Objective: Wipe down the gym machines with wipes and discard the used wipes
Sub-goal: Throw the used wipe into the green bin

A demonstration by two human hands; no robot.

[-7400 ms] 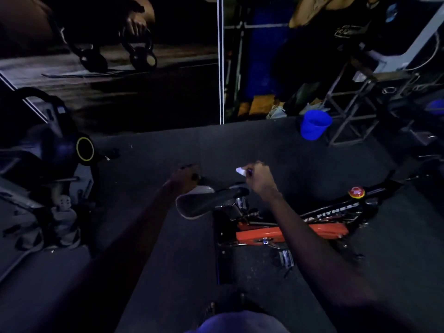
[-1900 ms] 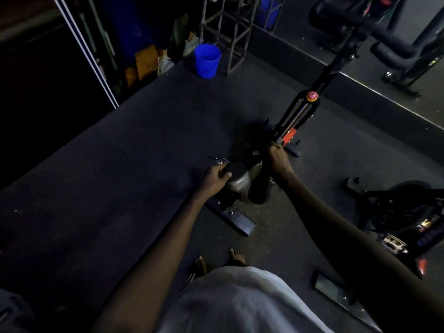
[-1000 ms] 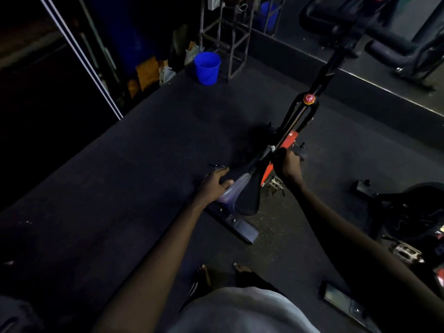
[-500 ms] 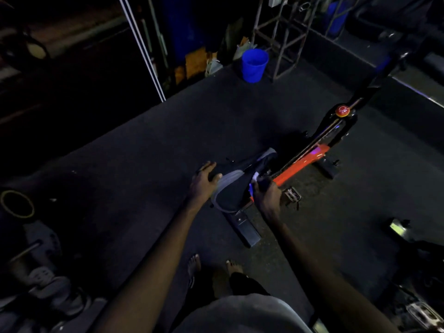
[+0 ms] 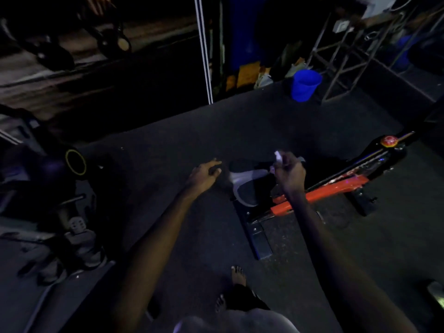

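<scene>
Pinched a small pale wipe (image 5: 278, 156) in the clenched grip of the right hand (image 5: 289, 173), raised just above the far side of the black, grey-trimmed saddle (image 5: 247, 188). Set the left hand (image 5: 204, 173) at the saddle's left end, fingers bent; could not tell in the dark whether that grip grasped the edge or merely touched it. Belonged, that saddle, to an exercise bike (image 5: 322, 192) with an orange and black frame slanting right toward a red knob (image 5: 388, 141). Stood on bare feet (image 5: 237, 276) on the dark floor (image 5: 168, 140), near the bike's base. Kept a blue bucket (image 5: 304, 85) well apart at the floor's far edge, beside a metal rack (image 5: 348, 44); showed a second dark machine (image 5: 48, 188), marked with a yellow ring (image 5: 75, 162), at far left.
</scene>
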